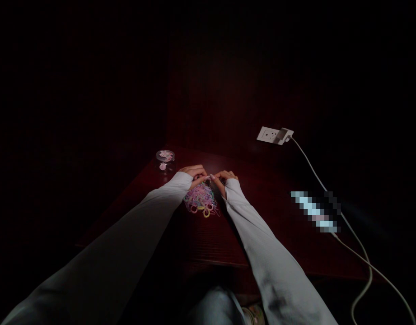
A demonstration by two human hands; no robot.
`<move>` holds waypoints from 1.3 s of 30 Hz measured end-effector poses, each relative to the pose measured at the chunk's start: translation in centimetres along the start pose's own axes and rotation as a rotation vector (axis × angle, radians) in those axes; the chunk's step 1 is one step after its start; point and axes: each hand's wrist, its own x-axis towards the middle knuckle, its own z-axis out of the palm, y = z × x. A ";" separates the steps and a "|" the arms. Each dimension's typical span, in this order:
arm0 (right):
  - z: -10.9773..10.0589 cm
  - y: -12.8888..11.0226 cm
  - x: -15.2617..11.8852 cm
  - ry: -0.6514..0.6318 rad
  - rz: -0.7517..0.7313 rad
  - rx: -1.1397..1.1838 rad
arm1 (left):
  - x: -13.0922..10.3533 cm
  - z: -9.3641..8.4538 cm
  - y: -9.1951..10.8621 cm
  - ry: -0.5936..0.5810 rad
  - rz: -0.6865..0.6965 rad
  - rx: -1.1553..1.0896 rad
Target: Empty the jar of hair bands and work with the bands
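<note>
A pile of small, mostly pink and purple elastic bands (201,197) lies on the dark red table, with a few yellow ones at its near edge. Over the far side of this pile, my left hand (196,171) is closed in a pinch, thumb against fingers. Just to its right, my right hand (223,178) also pinches, its fingertips almost touching the left ones. Whatever sits between the fingertips is too small and dim to name.
Left of my hands stands a clear lidded jar (165,161) with pink labels. A white wall socket (270,135) holds a charger (285,133), whose white cable (309,162) hangs down at the right. A pixelated device (314,211) lies on the table (214,246).
</note>
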 end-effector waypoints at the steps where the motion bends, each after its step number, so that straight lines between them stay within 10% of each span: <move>1: -0.1 -0.1 0.0 -0.012 -0.002 -0.007 | 0.0 0.0 0.0 -0.001 -0.002 0.010; 39: -0.9 1.3 -0.2 0.134 -0.064 -0.182 | 0.1 -0.2 -0.9 0.052 -0.078 0.171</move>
